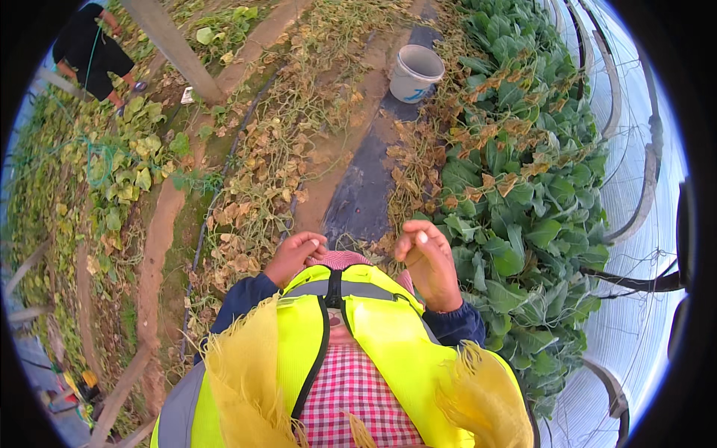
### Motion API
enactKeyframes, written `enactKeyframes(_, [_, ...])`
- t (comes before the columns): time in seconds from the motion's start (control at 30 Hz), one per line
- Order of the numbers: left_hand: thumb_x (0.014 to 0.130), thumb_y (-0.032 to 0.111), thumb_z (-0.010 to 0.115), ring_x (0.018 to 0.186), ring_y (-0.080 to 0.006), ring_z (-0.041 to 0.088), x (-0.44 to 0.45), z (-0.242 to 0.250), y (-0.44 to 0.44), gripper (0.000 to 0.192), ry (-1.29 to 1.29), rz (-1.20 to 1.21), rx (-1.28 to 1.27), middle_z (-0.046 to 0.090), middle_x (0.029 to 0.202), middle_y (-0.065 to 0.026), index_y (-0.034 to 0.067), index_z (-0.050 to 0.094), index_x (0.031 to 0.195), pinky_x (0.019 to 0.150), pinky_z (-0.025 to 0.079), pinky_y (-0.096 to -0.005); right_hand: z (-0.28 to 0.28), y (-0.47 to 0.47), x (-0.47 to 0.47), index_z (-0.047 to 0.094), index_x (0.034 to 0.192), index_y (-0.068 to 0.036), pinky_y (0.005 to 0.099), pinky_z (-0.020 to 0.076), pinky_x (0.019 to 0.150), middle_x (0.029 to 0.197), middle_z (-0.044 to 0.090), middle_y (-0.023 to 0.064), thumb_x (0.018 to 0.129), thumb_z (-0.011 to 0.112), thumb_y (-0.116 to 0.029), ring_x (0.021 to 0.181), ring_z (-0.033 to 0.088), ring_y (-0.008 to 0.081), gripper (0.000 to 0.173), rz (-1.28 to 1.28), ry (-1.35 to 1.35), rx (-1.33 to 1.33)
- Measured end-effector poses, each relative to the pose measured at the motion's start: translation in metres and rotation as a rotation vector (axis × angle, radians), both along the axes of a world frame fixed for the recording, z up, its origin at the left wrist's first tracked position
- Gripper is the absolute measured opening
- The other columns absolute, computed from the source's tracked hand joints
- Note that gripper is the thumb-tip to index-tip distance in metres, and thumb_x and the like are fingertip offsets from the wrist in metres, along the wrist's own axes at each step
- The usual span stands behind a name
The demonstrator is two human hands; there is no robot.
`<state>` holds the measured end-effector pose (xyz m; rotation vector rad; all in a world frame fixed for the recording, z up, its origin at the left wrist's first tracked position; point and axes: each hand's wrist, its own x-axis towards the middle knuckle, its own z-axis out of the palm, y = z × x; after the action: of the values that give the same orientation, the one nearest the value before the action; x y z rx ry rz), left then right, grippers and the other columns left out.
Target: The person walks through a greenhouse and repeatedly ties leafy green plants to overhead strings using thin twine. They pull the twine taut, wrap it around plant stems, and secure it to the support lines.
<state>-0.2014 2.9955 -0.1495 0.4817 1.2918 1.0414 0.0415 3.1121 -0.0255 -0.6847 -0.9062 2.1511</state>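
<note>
My left hand (296, 255) is in front of my waist with its fingers curled in; whether anything is between them cannot be told. My right hand (428, 263) is raised beside the leafy plants, fingers bent and apart, with no object seen in it. Both hands are apart from each other, above the hem of my yellow high-visibility vest (381, 336). Beyond them a strip of black plastic mulch film (361, 193) runs along the ground. A white plastic bucket (417, 74) with blue marking stands upright farther up that strip.
Drying vines (274, 145) spread left of the film, crossed by a dark hose (241, 134). Broad-leaved green plants (521, 224) line the right, beside the plastic greenhouse wall (638, 241). A post (173, 47) rises at upper left, near another person (95, 53) in dark clothing.
</note>
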Motion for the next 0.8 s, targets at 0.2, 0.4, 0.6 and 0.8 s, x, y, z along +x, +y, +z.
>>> enactKeyframes(0.2, [0.098,0.018,0.049,0.080,-0.0093,0.060,-0.097,0.011,0.045,0.022,0.054,0.007,-0.014,0.065,0.093,-0.0019,0.006,0.061,0.112,0.069,0.048,-0.0234,0.010,0.017,-0.080,0.058,0.116,0.000,0.0266,0.0460,0.081,0.092,0.062,0.0050,0.095,0.056,-0.015,0.085,0.057,0.0123,0.025,0.172,-0.194,0.025])
enactKeyframes(0.4, [0.098,0.020,0.049,0.081,-0.0096,0.061,-0.137,0.001,0.075,0.023,0.032,-0.097,-0.041,0.065,0.092,-0.0016,0.006,0.060,0.112,0.068,0.048,-0.0235,0.008,0.026,-0.116,0.056,0.122,-0.001,0.0271,0.0464,0.087,0.099,0.062,0.0030,0.096,0.056,-0.019,0.094,0.057,0.0105,0.032,0.248,-0.321,0.029])
enactKeyframes(0.6, [0.097,0.020,0.050,0.079,-0.0102,0.060,-0.157,-0.011,0.093,0.023,0.013,-0.222,-0.053,0.065,0.092,-0.0020,0.005,0.060,0.112,0.067,0.048,-0.0246,-0.022,0.027,-0.133,0.056,0.123,-0.001,0.0269,0.0458,0.089,0.108,0.061,0.0026,0.096,0.057,-0.020,0.102,0.056,0.0099,0.033,0.124,-0.399,0.057])
enactKeyframes(0.8, [0.097,0.016,0.050,0.078,-0.0095,0.061,-0.180,-0.022,0.101,0.020,-0.005,-0.137,-0.052,0.065,0.090,-0.0017,0.005,0.061,0.111,0.066,0.049,-0.0234,-0.144,0.021,-0.075,0.051,0.131,-0.001,0.0320,0.0459,0.093,0.115,0.062,0.0102,0.096,0.056,-0.023,0.103,0.060,0.0190,0.042,-0.029,-0.707,0.162])
